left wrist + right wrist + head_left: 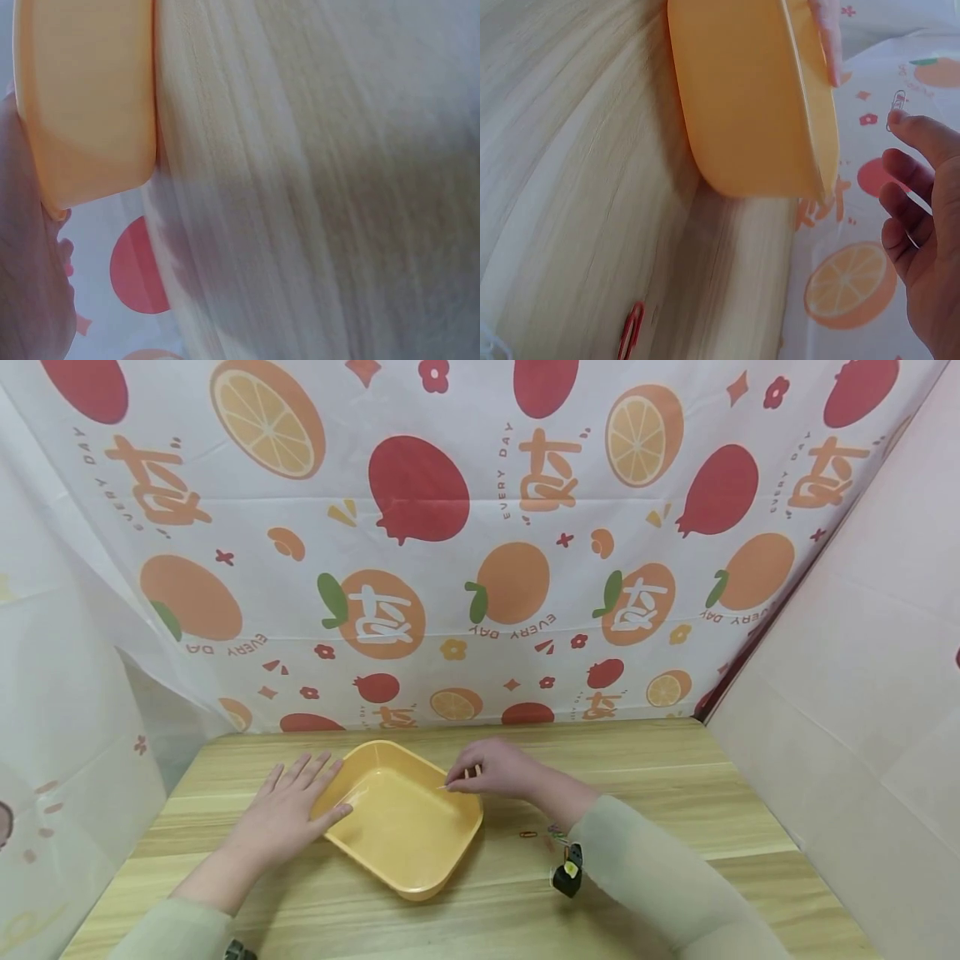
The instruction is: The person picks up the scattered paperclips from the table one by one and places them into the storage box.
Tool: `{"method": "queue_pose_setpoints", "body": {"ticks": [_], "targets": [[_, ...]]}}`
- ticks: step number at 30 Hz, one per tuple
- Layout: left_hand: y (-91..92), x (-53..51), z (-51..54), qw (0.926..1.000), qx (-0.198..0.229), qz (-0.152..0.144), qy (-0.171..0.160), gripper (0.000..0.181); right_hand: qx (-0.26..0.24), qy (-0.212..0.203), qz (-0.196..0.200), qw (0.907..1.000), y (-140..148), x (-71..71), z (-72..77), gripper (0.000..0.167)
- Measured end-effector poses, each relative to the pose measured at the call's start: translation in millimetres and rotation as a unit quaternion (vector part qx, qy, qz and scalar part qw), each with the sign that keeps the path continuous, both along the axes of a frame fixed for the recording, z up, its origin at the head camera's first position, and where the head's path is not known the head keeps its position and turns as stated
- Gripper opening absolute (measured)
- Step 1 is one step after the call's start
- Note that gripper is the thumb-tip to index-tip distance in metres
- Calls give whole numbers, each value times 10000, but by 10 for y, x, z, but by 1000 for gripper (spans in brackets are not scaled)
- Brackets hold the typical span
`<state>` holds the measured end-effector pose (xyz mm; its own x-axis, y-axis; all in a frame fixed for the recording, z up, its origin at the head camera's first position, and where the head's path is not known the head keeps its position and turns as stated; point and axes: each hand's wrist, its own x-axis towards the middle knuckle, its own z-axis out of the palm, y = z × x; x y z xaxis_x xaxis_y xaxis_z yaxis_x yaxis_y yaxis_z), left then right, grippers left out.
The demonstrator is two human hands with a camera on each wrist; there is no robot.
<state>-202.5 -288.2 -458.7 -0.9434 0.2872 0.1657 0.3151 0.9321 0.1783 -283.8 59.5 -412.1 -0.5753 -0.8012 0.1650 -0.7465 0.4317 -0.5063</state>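
Note:
On the wooden table stands a yellow plastic basin (405, 835), whose outer wall (735, 97) fills the upper middle of the right wrist view. My left hand (288, 810) rests on the basin's left rim with fingers spread and the thumb over the inside. Over the right rim, my right hand (498, 768) pinches a small pale paper clip (897, 109) between thumb and index finger. In the left wrist view, the left hand (30, 247) lies along the basin's side (90, 105).
A red paper clip (631, 330) lies on the table right of the basin, with several coloured clips (557, 833) beside it, partly by the right sleeve. A fruit-print cloth (450, 568) hangs behind the table, and pale sheets stand at both sides.

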Motion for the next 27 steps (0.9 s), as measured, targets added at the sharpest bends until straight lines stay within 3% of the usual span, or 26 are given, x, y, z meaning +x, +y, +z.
{"method": "queue_pose_setpoints", "body": {"ticks": [11, 22, 27], "targets": [[-10, -16, 3, 10000, -40, 23, -73, 85, 939, 27, 548, 9941, -443, 0, -18, 10], [-22, -25, 3, 9999, -73, 58, -140, 88, 1858, 97, 1233, 9748, -878, 14, -128, 8], [-15, -20, 11, 9999, -69, 56, -73, 86, 2074, -86, 1258, 9701, -978, 43, -193, 6]]}}
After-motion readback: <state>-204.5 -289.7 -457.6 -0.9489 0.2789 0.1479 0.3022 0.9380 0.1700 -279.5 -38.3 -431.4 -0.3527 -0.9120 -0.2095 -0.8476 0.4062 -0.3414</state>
